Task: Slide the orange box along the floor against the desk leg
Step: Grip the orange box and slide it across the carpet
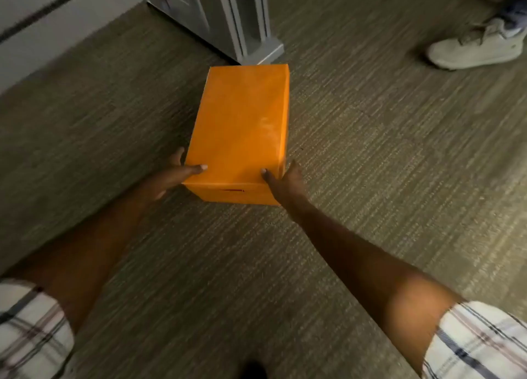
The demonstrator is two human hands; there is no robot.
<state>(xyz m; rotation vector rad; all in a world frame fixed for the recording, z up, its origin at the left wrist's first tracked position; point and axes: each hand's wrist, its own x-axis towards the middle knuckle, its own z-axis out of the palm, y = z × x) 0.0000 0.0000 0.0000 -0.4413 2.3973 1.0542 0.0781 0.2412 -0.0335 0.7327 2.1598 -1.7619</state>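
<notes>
Both hands are on the orange box (242,128), which lies flat on the carpeted floor (370,156) with its long side running away from the person. The left hand (168,176) clasps the near left corner, thumb laid across the lid and the other fingers wrapped down the side wall. The right hand (288,179) grips the near right corner the same way, thumb on top, the rest of the fingers tucked behind the right wall and mostly hidden. The box's far end sits right at the foot of the grey desk leg (242,22); whether the two are actually touching, the angle won't let me say. A slot handle shows in the near end wall of the box. Checked short sleeves (479,341) frame the bottom corners of the view, and over at the floor's far right edge, well apart from the box, stands a white sneaker (476,45).
</notes>
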